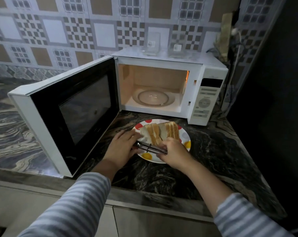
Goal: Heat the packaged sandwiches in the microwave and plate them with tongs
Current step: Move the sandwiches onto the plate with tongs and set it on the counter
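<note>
Two sandwiches (162, 132), cut in triangles, lie side by side on a white plate with red and yellow dots (185, 134), on the counter in front of the microwave (211, 72). The microwave door (73, 113) stands wide open to the left; its lit cavity holds only the glass turntable (153, 98). Metal tongs (151, 148) lie across the near part of the plate. My left hand (122, 147) holds their left end at the plate's rim. My right hand (173, 151) grips their right end, just in front of the sandwiches.
A dark marbled counter (213, 151) runs to a black wall on the right. Two clear glass containers (151, 43) stand on top of the microwave. Cables hang at the back right corner. The open door blocks the counter to the left of the plate.
</note>
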`<state>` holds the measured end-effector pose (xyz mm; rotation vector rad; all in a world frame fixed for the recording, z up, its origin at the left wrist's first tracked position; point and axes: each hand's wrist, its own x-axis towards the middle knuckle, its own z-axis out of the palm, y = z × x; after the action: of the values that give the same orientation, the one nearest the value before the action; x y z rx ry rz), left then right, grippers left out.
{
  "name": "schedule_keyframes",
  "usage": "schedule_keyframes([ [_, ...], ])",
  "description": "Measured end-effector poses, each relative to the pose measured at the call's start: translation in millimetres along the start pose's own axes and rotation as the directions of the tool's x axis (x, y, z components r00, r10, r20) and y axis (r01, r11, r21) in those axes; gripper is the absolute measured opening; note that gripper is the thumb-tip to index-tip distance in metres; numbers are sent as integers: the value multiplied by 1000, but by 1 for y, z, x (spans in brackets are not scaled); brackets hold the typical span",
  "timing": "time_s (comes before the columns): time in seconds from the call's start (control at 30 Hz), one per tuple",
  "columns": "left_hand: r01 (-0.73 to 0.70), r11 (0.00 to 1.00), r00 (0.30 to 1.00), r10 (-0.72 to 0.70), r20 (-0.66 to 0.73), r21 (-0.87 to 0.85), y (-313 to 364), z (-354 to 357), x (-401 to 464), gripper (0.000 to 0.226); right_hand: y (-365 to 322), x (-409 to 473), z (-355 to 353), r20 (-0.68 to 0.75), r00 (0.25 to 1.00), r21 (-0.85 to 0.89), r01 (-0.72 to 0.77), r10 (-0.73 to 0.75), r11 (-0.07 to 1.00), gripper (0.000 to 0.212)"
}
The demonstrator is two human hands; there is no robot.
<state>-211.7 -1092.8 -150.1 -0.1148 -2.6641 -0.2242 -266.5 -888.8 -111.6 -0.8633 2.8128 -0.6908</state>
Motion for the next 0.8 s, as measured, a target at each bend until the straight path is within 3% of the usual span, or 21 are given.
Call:
schedule_keyframes([
  [0.1,195,981,980,-195,-33,2,2,8,-2,74,-1,3,12,-65,996,26,-57,58,998,27],
  [0.2,415,907,910,-412,54,-77,8,22,-6,69,-6,5,33,-144,981,-12,-133,130,991,30],
  [0.27,486,869,869,-470,154,-91,12,30,-9,67,-10,6,44,-223,965,-96,-161,136,982,30],
  [0.43,500,864,846,-474,244,-55,20,39,-15,69,-9,6,52,-271,953,-135,-174,133,975,43],
  [0.57,502,864,831,-474,290,-27,19,38,-12,66,11,2,39,-437,887,71,-129,147,989,35],
  [0.67,494,869,823,-459,334,-23,14,37,-8,62,41,1,23,-518,817,130,-217,253,967,30],
  [0.8,474,880,814,-439,379,1,2,36,0,57,83,9,14,-396,845,111,-345,360,932,38],
])
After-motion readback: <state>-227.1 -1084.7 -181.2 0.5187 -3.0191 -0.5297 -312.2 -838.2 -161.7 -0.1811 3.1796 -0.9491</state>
